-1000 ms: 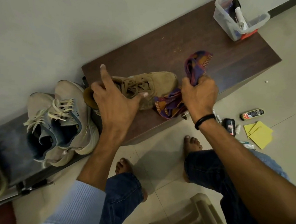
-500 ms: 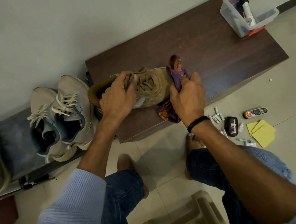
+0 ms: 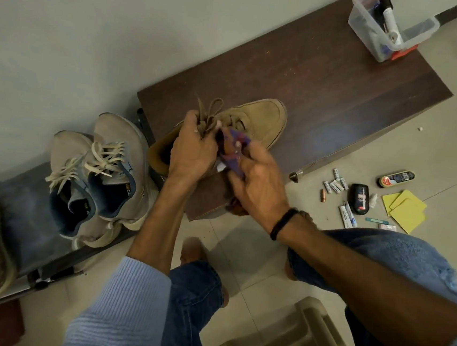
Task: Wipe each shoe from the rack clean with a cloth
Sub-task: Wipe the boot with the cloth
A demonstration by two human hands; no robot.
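Though blurred, cloth (image 3: 235,145) seemingly against shoe (image 3: 263,117).

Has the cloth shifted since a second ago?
Yes. The cloth, pinched in the right hand, has moved left along the brown cabinet top, from beside the toe of the tan shoe to its laces, which the left hand grips.

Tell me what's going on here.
A person is cleaning a tan shoe on a dark bench. The left hand grips the laces and holds them up, while the right hand presses a purple cloth against the shoe near the tongue. A pair of grey sneakers sits on the rack to the left, with neither hand on them. Yellow pads and other small items lie on the floor.
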